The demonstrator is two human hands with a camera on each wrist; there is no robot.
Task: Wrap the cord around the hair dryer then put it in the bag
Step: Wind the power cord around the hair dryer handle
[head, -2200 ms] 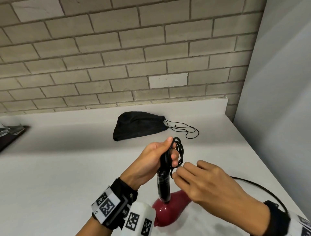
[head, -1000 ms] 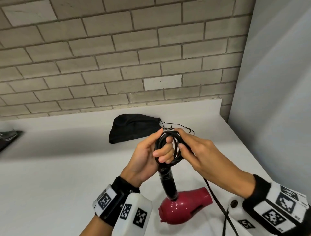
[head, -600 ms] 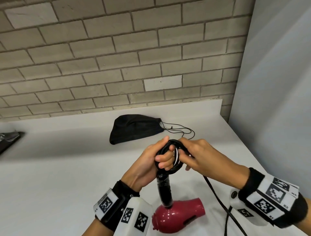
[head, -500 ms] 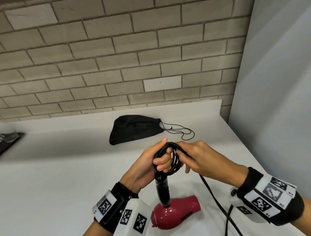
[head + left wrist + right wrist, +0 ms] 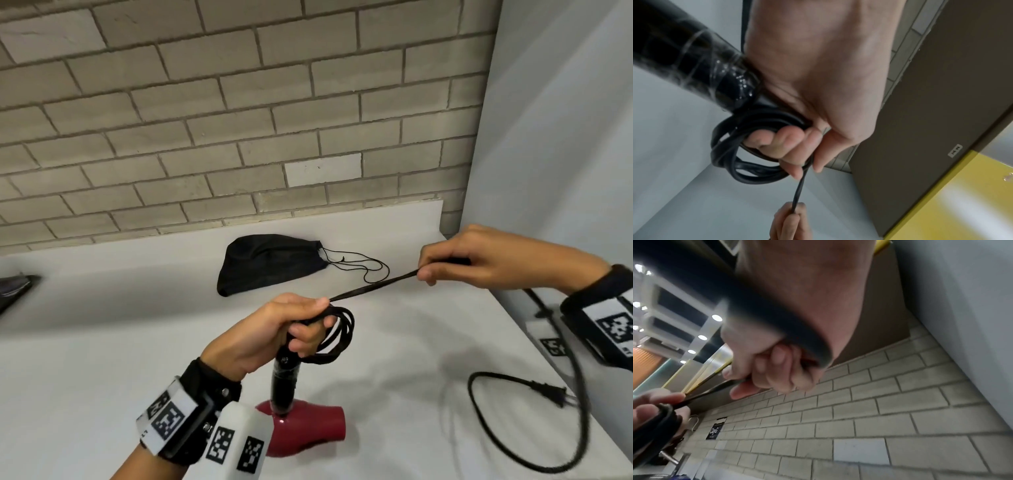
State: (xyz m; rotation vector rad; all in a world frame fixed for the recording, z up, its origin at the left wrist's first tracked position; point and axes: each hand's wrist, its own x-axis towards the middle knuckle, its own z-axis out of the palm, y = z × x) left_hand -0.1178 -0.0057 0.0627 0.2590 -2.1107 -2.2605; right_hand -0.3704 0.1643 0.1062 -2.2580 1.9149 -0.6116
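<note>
Our left hand (image 5: 274, 332) grips the hair dryer (image 5: 301, 425) handle and the coiled cord (image 5: 337, 337), red body resting near the counter's (image 5: 85, 359) front edge. Our right hand (image 5: 479, 260) pinches the cord taut toward the right edge. The bag (image 5: 267, 262) lies by the back edge.

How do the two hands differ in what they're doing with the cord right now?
The left hand grips the hair dryer handle with the cord coils looped over its fingers; the right hand pinches one strand. The left sits low over the counter; the right is raised off to the side. Both hold the same cord, taut between them.
</note>
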